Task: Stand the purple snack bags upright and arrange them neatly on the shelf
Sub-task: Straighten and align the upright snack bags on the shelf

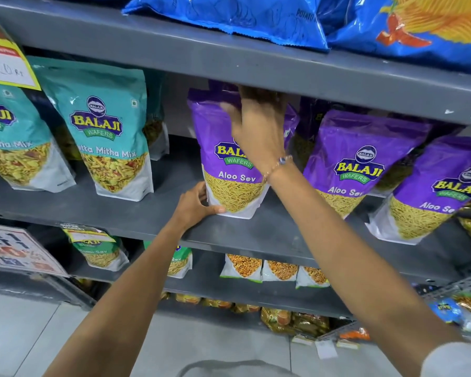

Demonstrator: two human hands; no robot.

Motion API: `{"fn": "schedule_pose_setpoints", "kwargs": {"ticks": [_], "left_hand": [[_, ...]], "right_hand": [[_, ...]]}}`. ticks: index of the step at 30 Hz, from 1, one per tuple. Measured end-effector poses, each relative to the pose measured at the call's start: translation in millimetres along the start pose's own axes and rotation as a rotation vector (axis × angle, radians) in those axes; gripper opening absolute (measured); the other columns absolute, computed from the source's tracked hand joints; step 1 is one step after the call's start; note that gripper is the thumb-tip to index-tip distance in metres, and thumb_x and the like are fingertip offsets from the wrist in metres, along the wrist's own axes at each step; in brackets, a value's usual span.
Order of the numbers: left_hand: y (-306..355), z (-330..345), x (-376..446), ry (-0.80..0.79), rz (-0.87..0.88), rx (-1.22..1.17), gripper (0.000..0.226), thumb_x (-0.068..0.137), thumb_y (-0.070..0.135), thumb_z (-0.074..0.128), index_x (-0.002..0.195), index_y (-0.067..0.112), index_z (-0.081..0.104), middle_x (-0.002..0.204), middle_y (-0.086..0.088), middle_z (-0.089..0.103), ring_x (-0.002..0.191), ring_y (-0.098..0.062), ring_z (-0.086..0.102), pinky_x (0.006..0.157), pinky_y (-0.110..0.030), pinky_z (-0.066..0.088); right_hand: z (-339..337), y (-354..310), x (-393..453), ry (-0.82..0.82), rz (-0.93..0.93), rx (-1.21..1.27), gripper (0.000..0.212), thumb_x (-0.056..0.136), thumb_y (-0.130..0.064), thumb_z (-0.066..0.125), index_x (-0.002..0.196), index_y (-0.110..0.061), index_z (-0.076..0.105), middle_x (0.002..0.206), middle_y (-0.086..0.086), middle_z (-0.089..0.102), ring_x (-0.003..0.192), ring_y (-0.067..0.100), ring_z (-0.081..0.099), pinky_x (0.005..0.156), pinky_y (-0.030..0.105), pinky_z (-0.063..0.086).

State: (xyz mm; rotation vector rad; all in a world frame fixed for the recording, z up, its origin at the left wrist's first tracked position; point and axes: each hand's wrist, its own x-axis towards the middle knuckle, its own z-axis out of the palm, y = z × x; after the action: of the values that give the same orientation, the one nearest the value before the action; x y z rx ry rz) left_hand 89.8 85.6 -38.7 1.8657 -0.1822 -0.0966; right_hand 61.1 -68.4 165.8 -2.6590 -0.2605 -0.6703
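Three purple Aloo Sev bags show their fronts on the grey middle shelf (256, 235). The left purple bag (223, 148) stands upright. My left hand (195, 206) grips its bottom left corner, thumb on the white base. My right hand (259, 126) lies over its upper front, fingers reaching behind the top edge. The middle purple bag (356, 159) leans left, and the right purple bag (435, 191) leans the same way nearer the shelf's front edge. More purple bags sit in shadow behind them, partly hidden.
Teal Mitha Mix bags (106, 131) stand left of the purple ones, with a gap of bare shelf between. Blue chip bags (256, 17) overhang the shelf above. Smaller snack bags (242, 266) fill the shelf below. A yellow price tag (6, 61) hangs top left.
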Motion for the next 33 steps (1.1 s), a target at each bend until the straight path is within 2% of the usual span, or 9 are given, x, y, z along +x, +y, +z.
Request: {"fn": "schedule_pose_setpoints", "kwargs": {"ticks": [3, 7, 10, 14, 19, 21, 24, 28, 33], "left_hand": [[1.0, 0.0, -0.4, -0.004, 0.005, 0.002, 0.074, 0.053, 0.038, 0.088, 0.118, 0.028, 0.054, 0.114, 0.013, 0.066, 0.1, 0.003, 0.064, 0.083, -0.012, 0.049], [1.7, -0.3, 0.1, 0.002, -0.002, 0.007, 0.075, 0.053, 0.032, 0.089, 0.12, 0.023, 0.055, 0.115, 0.01, 0.067, 0.1, 0.001, 0.064, 0.086, -0.016, 0.049], [4.0, -0.9, 1.7, -0.013, -0.014, 0.024, 0.073, 0.053, 0.031, 0.09, 0.117, 0.023, 0.055, 0.113, 0.011, 0.066, 0.097, 0.005, 0.064, 0.082, -0.014, 0.05], [8.9, -6.0, 5.0, -0.01, -0.03, 0.073, 0.072, 0.049, 0.031, 0.091, 0.111, 0.025, 0.056, 0.108, 0.011, 0.066, 0.092, 0.005, 0.064, 0.078, -0.013, 0.049], [13.6, -8.2, 6.9, -0.021, -0.043, 0.099, 0.073, 0.046, 0.029, 0.093, 0.109, 0.026, 0.056, 0.109, 0.008, 0.067, 0.094, 0.002, 0.063, 0.083, -0.02, 0.05], [13.9, -7.1, 6.6, -0.014, -0.038, 0.093, 0.071, 0.046, 0.028, 0.092, 0.106, 0.03, 0.055, 0.109, 0.008, 0.066, 0.092, 0.006, 0.062, 0.076, -0.013, 0.049], [12.7, -6.7, 7.5, -0.007, -0.043, 0.097, 0.076, 0.045, 0.031, 0.092, 0.111, 0.028, 0.054, 0.114, 0.006, 0.066, 0.101, -0.01, 0.064, 0.088, -0.028, 0.05], [12.1, -6.8, 6.7, -0.01, -0.046, 0.097, 0.076, 0.045, 0.032, 0.092, 0.111, 0.027, 0.054, 0.113, 0.004, 0.067, 0.101, -0.013, 0.065, 0.092, -0.036, 0.052], [13.7, -5.7, 6.4, -0.012, -0.044, 0.062, 0.071, 0.049, 0.025, 0.092, 0.11, 0.025, 0.055, 0.112, 0.003, 0.068, 0.094, -0.003, 0.065, 0.079, -0.022, 0.051]], "right_hand": [[8.1, 12.4, -34.9, 0.553, -0.228, 0.173, 0.013, 0.088, -0.017, 0.062, 0.098, -0.016, 0.069, 0.104, 0.007, 0.068, 0.098, 0.021, 0.058, 0.091, 0.038, 0.036], [26.3, 96.2, -102.8, 0.773, 0.216, 0.398, 0.016, 0.08, -0.013, 0.072, 0.089, -0.002, 0.065, 0.097, 0.021, 0.058, 0.097, 0.029, 0.055, 0.087, 0.033, 0.047], [25.4, 164.1, -133.5, 0.684, 0.569, 0.276, 0.073, 0.06, -0.038, 0.083, 0.106, 0.008, 0.05, 0.11, 0.025, 0.049, 0.105, 0.037, 0.048, 0.089, 0.034, 0.039], [15.0, 230.1, -137.6, 0.296, 0.664, 0.658, 0.111, 0.057, -0.013, 0.089, 0.137, 0.002, 0.013, 0.139, 0.018, 0.031, 0.128, 0.025, 0.038, 0.108, 0.037, 0.036], [11.4, 274.8, -137.2, -0.187, 0.642, 0.868, 0.094, 0.068, -0.007, 0.078, 0.14, -0.019, 0.02, 0.123, -0.006, 0.056, 0.114, 0.011, 0.055, 0.101, 0.036, 0.042], [12.5, 276.3, -137.0, -0.226, 0.616, 0.844, 0.082, 0.06, -0.017, 0.082, 0.129, -0.021, 0.038, 0.114, -0.011, 0.063, 0.105, 0.005, 0.06, 0.096, 0.03, 0.048], [16.9, 267.2, -138.2, -0.234, 0.576, 0.856, 0.071, 0.051, -0.026, 0.086, 0.115, -0.028, 0.054, 0.106, -0.015, 0.07, 0.098, 0.001, 0.066, 0.08, 0.016, 0.055], [22.7, 258.1, -142.1, -0.177, 0.583, 0.907, 0.067, 0.053, -0.025, 0.087, 0.109, -0.041, 0.053, 0.109, -0.016, 0.069, 0.099, -0.001, 0.065, 0.072, 0.009, 0.053], [19.8, 259.8, -140.8, -0.2, 0.57, 0.924, 0.072, 0.049, -0.033, 0.09, 0.11, -0.044, 0.054, 0.11, -0.015, 0.07, 0.105, 0.005, 0.064, 0.076, 0.013, 0.054]]}}
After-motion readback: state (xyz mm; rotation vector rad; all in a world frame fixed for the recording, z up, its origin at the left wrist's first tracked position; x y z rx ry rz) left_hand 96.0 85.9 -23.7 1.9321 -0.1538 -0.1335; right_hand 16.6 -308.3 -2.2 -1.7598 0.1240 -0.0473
